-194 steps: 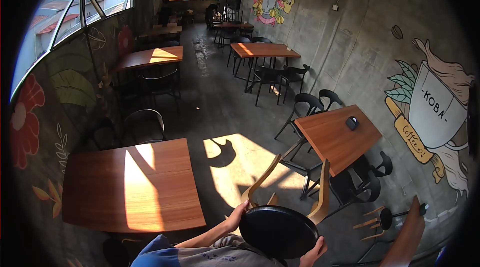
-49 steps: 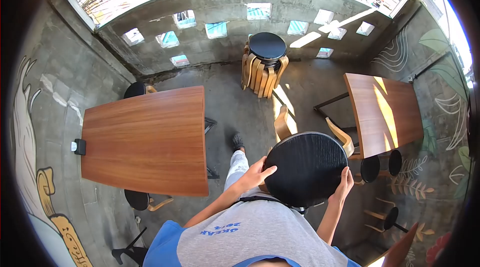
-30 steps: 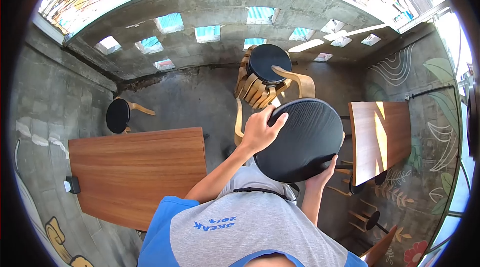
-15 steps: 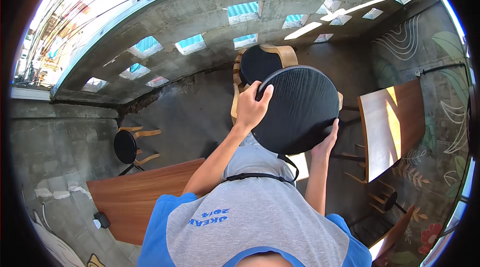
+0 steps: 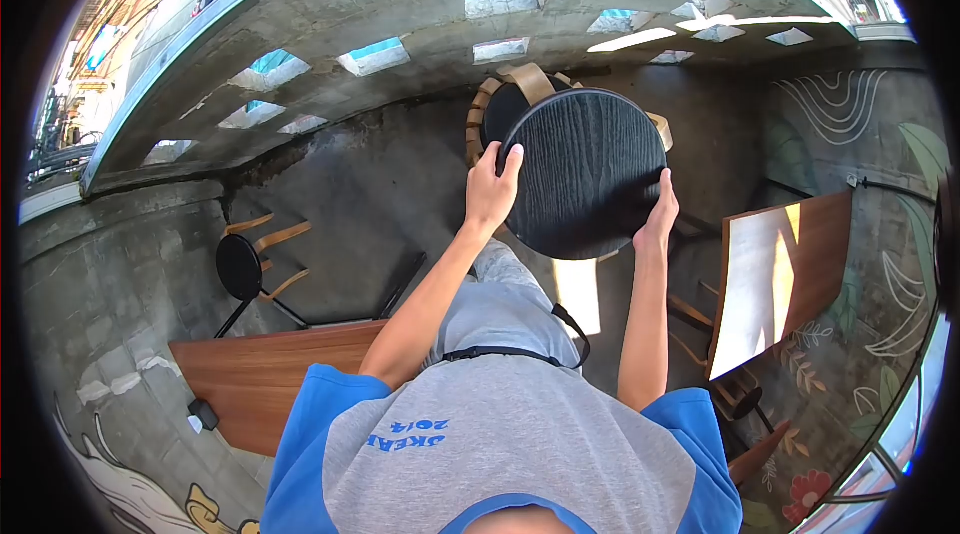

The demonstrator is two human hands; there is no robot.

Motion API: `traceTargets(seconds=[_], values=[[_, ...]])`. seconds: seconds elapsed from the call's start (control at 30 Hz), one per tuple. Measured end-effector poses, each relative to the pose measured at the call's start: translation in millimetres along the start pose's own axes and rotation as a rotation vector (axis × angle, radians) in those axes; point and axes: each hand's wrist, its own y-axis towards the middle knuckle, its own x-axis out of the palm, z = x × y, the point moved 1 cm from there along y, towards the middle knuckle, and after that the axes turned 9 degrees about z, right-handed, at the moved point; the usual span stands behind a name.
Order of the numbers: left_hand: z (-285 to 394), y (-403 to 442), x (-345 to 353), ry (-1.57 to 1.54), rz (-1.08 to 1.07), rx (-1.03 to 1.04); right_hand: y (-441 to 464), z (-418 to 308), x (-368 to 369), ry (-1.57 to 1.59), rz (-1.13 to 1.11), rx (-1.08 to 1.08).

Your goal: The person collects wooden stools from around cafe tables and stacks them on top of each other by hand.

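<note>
A stool with a round black seat (image 5: pixel 588 174) is held in front of me, its seat tilted toward my face. My left hand (image 5: pixel 492 189) grips the seat's left rim, thumb on the top face. My right hand (image 5: pixel 657 212) holds the right rim lower down, fingers mostly hidden beneath. Pale bent wood shows past the seat's right edge. Just beyond is a stack of stools (image 5: pixel 479 124) with light wooden legs, partly covered by the held seat. Whether the held stool touches the stack cannot be made out.
Another black-seated stool (image 5: pixel 239 267) stands at the left by a brown wooden table (image 5: pixel 270 374). A second table (image 5: pixel 785 274) is at the right, with chair or stool legs under it. A concrete wall (image 5: pixel 400 94) with square openings runs across the front.
Both hands and the held stool have moved forward, away from my body. The seat now covers more of the stack. My view has shifted slightly.
</note>
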Motion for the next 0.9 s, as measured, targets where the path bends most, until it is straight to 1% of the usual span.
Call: traceTargets(seconds=[0.07,0.17,0.2,0.27,0.3,0.33,0.4,0.47,0.6,0.67,0.77,0.8,0.87,0.9], values=[[-7.7,17.5,0.9,0.041,-0.049,-0.062,10.1,0.7,14.1,-0.009,-0.019,0.011],[-31.5,45.3,12.8,0.095,-0.005,-0.036,31.0,3.4,31.7,-0.028,-0.048,0.041],[-31.7,55.8,13.4,0.108,-0.046,-0.069,33.8,2.4,39.7,-0.045,-0.041,0.073],[-52.7,75.4,24.3,0.106,0.009,-0.052,56.4,22.8,47.0,-0.065,-0.075,0.038],[-64.3,86.4,28.7,0.110,-0.010,-0.118,66.6,34.2,51.1,-0.070,-0.050,0.038],[-70.5,93.3,31.5,0.105,-0.017,-0.068,75.6,43.7,54.1,-0.077,-0.022,0.039],[-72.1,103.5,37.5,0.103,-0.072,-0.056,99.2,51.5,54.7,-0.111,-0.013,0.013],[-83.5,117.1,44.3,0.056,-0.096,-0.112,115.3,58.7,57.4,-0.100,-0.057,-0.020],[-74.8,118.2,44.9,0.057,-0.095,-0.130,104.8,55.7,66.1,-0.215,-0.016,-0.067],[-62.4,110.4,42.3,0.079,-0.126,-0.243,97.9,57.5,61.9,-0.189,-0.033,-0.051],[-93.9,123.4,40.4,-0.050,-0.169,-0.268,88.8,63.1,52.8,-0.174,-0.065,-0.035],[-84.9,116.6,36.6,-0.044,-0.178,-0.278,85.9,65.5,49.1,-0.174,-0.077,-0.029],[-64.7,98.9,29.7,-0.031,-0.162,-0.333,77.3,65.5,40.5,-0.269,-0.064,-0.049],[-70.5,99.5,27.5,0.003,-0.158,-0.282,75.5,69.1,36.8,-0.308,-0.044,-0.074]])
